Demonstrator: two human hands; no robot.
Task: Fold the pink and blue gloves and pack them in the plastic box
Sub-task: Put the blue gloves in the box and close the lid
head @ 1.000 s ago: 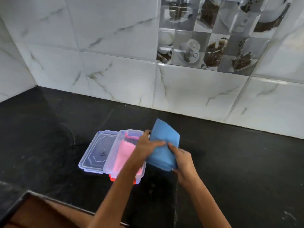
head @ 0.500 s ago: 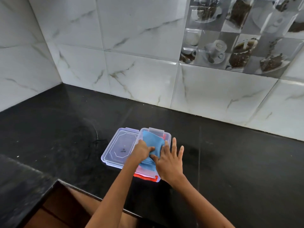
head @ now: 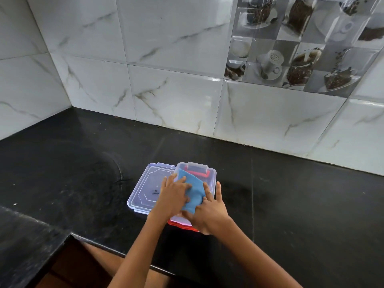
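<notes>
Here the plastic box (head: 213, 177) holds the blue glove (head: 194, 189); left hand (head: 173, 196), right hand (head: 209, 213) press it flat-fingered.

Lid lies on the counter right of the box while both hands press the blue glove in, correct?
No. The head view shows the lid left of the box, not right. The rest holds: it lies on the counter, and the left hand and right hand press the blue glove in.

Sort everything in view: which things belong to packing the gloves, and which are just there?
In the job: blue glove, plastic box, lid, left hand, right hand.
Just there: black counter, marble wall tiles, coffee picture tiles.
</notes>
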